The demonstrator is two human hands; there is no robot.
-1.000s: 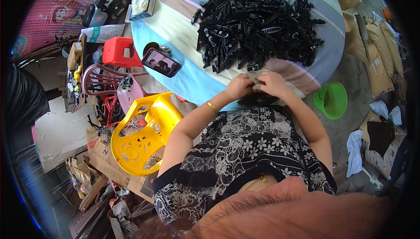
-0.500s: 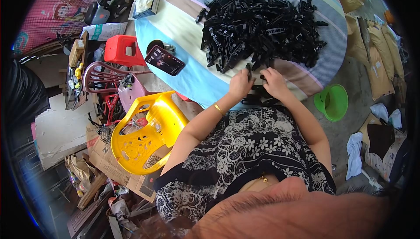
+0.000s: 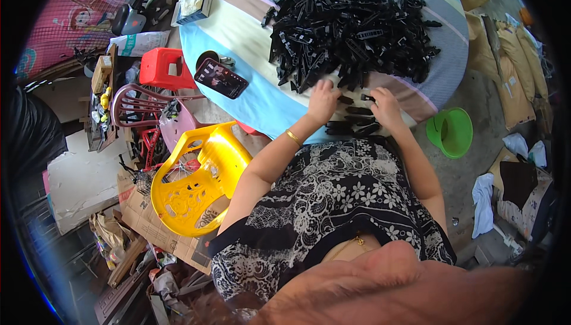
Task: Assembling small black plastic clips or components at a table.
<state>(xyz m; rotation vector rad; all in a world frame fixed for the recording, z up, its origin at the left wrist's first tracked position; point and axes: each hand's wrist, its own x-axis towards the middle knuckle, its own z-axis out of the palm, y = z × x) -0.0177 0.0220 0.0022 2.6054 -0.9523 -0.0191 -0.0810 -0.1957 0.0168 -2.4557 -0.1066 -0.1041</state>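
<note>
On the table lies a large heap of slim black plastic pieces (image 3: 351, 33); their exact kind is too small to tell. At its near edge is my left hand (image 3: 323, 102), fingers bent and close together; whatever is between them is hidden. A dark piece (image 3: 345, 99) shows beside its thumb. My right hand (image 3: 386, 110), a little to the right, pinches one black plastic piece (image 3: 367, 97) by its end. Between my hands and my body, several similar pieces (image 3: 359, 111) lie roughly side by side near the table's edge.
The cloth-covered table (image 3: 238, 22) also bears a phone (image 3: 221, 79) with a lit screen, a metal cup (image 3: 208, 58) and a tissue box (image 3: 196, 5). A yellow chair (image 3: 223, 152) and red stool (image 3: 156, 68) stand left. A green bucket (image 3: 450, 133) is on the floor at right.
My hands have moved apart, the left one slightly left and up to the heap, the right one slightly right. The row of pieces between them is now more exposed.
</note>
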